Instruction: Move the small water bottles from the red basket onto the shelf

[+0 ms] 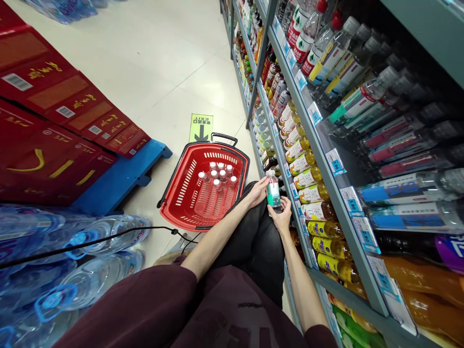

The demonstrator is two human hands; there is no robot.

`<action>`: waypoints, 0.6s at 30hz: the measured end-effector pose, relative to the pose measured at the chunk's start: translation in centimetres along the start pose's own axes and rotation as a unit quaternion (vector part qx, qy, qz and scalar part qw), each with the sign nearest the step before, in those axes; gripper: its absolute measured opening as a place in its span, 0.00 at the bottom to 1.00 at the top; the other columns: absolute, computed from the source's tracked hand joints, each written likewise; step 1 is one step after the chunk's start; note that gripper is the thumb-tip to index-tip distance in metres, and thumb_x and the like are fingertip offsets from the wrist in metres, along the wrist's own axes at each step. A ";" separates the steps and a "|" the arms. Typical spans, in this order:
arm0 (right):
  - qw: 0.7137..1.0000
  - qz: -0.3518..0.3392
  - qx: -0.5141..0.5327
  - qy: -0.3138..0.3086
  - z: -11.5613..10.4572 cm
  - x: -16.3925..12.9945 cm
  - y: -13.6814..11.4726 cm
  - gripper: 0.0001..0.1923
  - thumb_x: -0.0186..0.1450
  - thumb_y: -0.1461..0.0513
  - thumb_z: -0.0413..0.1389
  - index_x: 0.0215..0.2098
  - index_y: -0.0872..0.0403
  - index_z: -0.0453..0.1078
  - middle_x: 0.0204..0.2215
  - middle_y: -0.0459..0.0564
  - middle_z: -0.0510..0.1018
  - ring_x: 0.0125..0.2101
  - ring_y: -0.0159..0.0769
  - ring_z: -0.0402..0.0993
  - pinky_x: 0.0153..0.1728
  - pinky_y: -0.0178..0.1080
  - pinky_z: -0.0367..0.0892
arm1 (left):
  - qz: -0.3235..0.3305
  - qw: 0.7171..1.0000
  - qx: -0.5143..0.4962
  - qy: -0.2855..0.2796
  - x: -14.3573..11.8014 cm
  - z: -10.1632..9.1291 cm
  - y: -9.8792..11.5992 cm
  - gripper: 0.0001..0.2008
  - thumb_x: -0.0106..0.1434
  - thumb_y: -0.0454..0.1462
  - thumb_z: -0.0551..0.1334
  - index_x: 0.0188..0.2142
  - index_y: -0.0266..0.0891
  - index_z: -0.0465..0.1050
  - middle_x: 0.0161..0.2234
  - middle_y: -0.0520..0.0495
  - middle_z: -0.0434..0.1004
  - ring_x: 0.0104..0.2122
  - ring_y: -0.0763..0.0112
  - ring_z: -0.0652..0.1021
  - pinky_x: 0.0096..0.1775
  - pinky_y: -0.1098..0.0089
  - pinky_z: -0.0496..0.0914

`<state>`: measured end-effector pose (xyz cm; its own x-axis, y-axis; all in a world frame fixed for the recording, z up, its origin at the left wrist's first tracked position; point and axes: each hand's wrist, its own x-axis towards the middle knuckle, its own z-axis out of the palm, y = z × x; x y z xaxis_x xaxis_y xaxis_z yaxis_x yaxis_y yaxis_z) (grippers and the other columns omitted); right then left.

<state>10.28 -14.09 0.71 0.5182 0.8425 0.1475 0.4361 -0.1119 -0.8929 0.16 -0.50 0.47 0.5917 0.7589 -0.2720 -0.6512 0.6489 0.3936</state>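
Note:
A clear plastic bottle (273, 191) with a white cap and a green, white and red label is held upright between my two hands, close to the shelf edge. My left hand (258, 192) grips it near the top, fingers bent against its side. Lower down, my right hand (281, 212) has its fingers closed around the base. To the left of my knees, a red shopping basket (174, 193) stands on the floor. Several small clear bottles with whitish caps (218, 175) stand together inside it.
Shelves (290, 96) of bottled drinks with price tags run along my right. On the left, red drink cartons (72, 96) sit on a blue pallet (141, 169), with large water jugs (105, 237) nearer me. A dark cord (119, 232) crosses the left side. A yellow exit sign (201, 126) marks the floor.

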 end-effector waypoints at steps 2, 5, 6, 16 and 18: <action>1.000 0.004 0.026 -0.006 -0.2 0.0 0.3 0.34 0.60 0.48 0.67 0.57 0.53 0.63 0.42 0.53 0.81 0.40 0.43 0.80 0.45 0.43 0.74 | -0.014 1.000 -0.009 0.014 0.0 -0.1 0.1 0.12 0.68 0.36 0.68 0.51 0.37 0.79 0.49 0.41 0.83 0.45 0.63 0.82 0.55 0.61 0.72; 0.999 0.014 0.050 -0.015 -0.5 -0.1 1.0 0.31 0.63 0.47 0.64 0.57 0.53 0.63 0.40 0.52 0.83 0.39 0.43 0.81 0.44 0.45 0.75 | -0.029 0.999 -0.020 0.020 0.0 -0.2 0.3 0.11 0.68 0.38 0.68 0.49 0.39 0.79 0.50 0.41 0.82 0.47 0.62 0.81 0.54 0.62 0.72; 0.998 0.020 0.058 -0.017 -0.5 0.0 1.2 0.31 0.64 0.46 0.63 0.57 0.53 0.63 0.39 0.52 0.83 0.38 0.43 0.81 0.44 0.45 0.75 | -0.033 0.999 -0.020 0.018 0.0 -0.2 0.3 0.11 0.68 0.38 0.68 0.49 0.39 0.79 0.52 0.40 0.82 0.48 0.61 0.81 0.54 0.62 0.72; 0.998 0.018 0.045 -0.047 -0.5 0.0 1.2 0.31 0.67 0.44 0.57 0.58 0.53 0.58 0.36 0.49 0.83 0.32 0.43 0.83 0.38 0.43 0.76 | -0.032 0.999 0.004 0.012 0.0 -0.4 0.2 0.18 0.64 0.34 0.70 0.54 0.39 0.77 0.52 0.39 0.82 0.50 0.63 0.81 0.55 0.62 0.71; 0.999 0.008 0.009 -0.040 -0.4 -0.2 0.5 0.30 0.68 0.44 0.58 0.58 0.52 0.58 0.36 0.49 0.83 0.33 0.42 0.82 0.39 0.43 0.77 | -0.027 0.999 0.016 0.014 -0.1 -0.1 0.3 0.17 0.63 0.35 0.71 0.51 0.37 0.77 0.49 0.39 0.83 0.47 0.63 0.82 0.53 0.63 0.72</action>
<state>10.72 -14.50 0.40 0.4641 0.8801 0.1001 0.4147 -0.1161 -0.9025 -0.15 -0.42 0.50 0.6114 0.7249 -0.3172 -0.6033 0.6865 0.4059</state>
